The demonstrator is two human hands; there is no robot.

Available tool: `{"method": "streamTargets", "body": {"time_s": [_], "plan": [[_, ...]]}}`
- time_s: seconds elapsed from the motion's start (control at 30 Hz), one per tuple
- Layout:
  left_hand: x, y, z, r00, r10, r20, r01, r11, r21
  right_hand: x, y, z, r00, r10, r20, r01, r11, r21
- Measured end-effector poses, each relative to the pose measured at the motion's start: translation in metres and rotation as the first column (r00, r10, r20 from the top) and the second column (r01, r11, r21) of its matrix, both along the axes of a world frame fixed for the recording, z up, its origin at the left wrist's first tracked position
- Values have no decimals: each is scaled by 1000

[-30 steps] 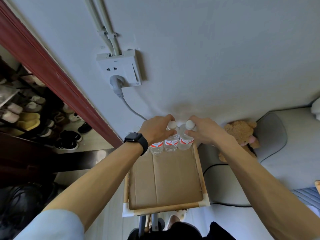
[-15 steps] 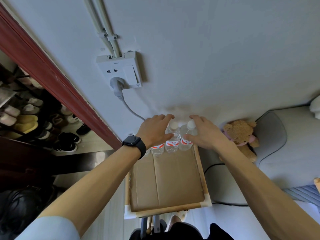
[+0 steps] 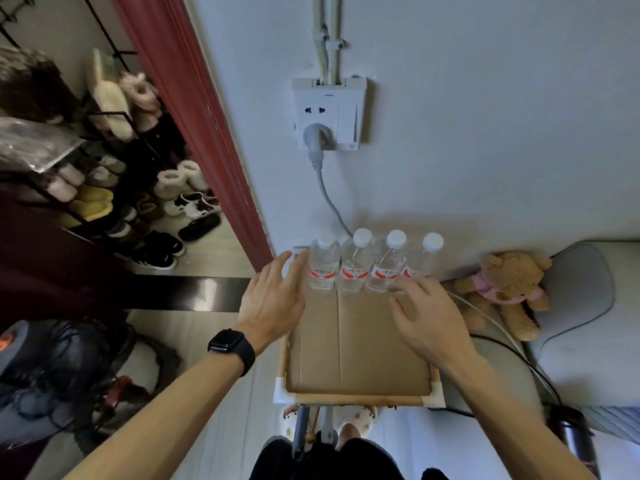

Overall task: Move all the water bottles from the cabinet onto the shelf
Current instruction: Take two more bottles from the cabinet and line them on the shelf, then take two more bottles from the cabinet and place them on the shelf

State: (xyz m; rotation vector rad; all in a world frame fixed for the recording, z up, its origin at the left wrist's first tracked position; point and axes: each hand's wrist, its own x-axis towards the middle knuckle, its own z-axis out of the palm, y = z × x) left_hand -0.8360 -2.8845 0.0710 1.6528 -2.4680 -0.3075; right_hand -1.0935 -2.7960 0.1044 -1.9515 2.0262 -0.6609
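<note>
Several clear water bottles [image 3: 355,263] with white caps and red labels stand upright in a row at the back of the shelf [image 3: 356,398], against the white wall. The shelf top is lined with brown cardboard and framed by a bamboo rim. My left hand [image 3: 273,301], with a black watch on its wrist, hovers open just left of the leftmost bottle [image 3: 323,265] and holds nothing. My right hand [image 3: 427,315] is open too, fingers spread, in front of the rightmost bottle [image 3: 422,259], partly covering its base.
A wall socket [image 3: 329,114] with a grey plug and cable hangs above the bottles. A brown teddy bear [image 3: 507,289] lies on a grey cushion at right. A red door frame [image 3: 194,126] and a shoe rack [image 3: 104,174] stand left. A fan [image 3: 52,368] sits at lower left.
Both hands have let go of the bottle tops and drawn back toward me, fingers opening. The bottles stay in their row. The camera has tilted, showing more of the wall and shoe rack.
</note>
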Motion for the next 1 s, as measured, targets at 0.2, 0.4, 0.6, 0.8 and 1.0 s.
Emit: {"method": "streamTargets", "body": {"time_s": [0.2,0.4,0.6,0.8,1.0], "plan": [[28,45,-13,997,29,77,-45,977,206,49,12,-26,985,172,10,-170,965,201],[42,102,-16,973,199,116,-225,932,283,79,19,-34,917,399,-20,-366,858,360],[79,192,-15,836,512,195,-547,799,248,109,36,-33,713,697,-71,-643,691,329],[134,326,18,574,787,226,-819,554,150,185,73,-16,414,904,-107,-844,426,327],[187,527,75,141,972,188,-989,148,-21,315,167,46,96,987,-127,-971,121,207]]}}
